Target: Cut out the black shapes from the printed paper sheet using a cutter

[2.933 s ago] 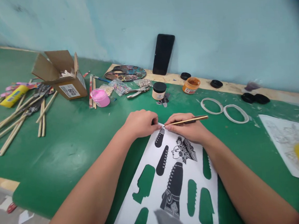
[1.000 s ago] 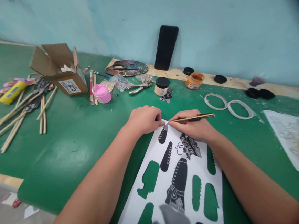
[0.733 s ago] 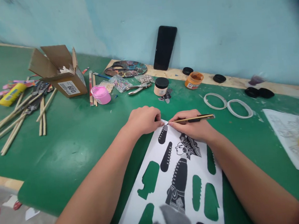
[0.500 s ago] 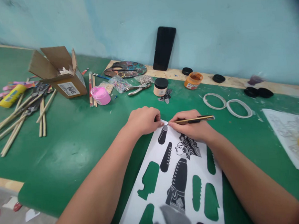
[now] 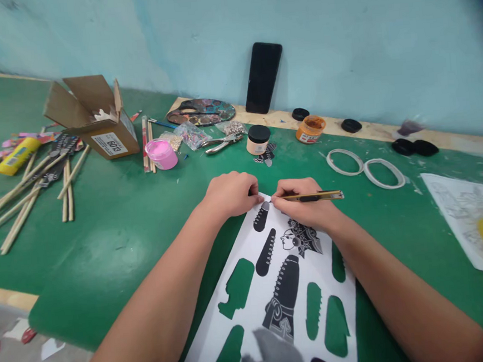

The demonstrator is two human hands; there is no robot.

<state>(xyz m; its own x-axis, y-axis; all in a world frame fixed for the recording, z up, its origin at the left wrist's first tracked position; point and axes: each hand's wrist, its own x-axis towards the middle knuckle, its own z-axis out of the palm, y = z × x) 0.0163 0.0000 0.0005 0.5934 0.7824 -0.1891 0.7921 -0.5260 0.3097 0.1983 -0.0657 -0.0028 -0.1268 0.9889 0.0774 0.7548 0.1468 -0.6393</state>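
A white sheet of paper point(image 5: 254, 336) printed with black puppet-like figure parts lies in front of me, several shapes cut out of it so that green shows through. My left hand point(image 5: 236, 194) is closed with curled fingers at the sheet's top edge, gripping or pressing it there. In my right hand point(image 5: 299, 201) is a slim gold-and-black craft knife point(image 5: 320, 196), pinched near its front end. Its tip points left, by the top of a small black limb shape point(image 5: 261, 217); the blade itself is mostly hidden by my fingers.
Beyond my hands stand a pink tub point(image 5: 161, 155), a black-lidded jar point(image 5: 258, 139), metal pliers-like tool point(image 5: 224, 143) and orange paint jar point(image 5: 310, 129). An open carton point(image 5: 112, 138) and wooden sticks point(image 5: 26, 203) lie left. White rings point(image 5: 383, 173) lie right; a phone point(image 5: 264, 77) leans on the wall.
The right hand has turned slightly, and the knife's rear end has dipped a little. The sheet appears slightly further left in view. My left hand stays at its top edge.
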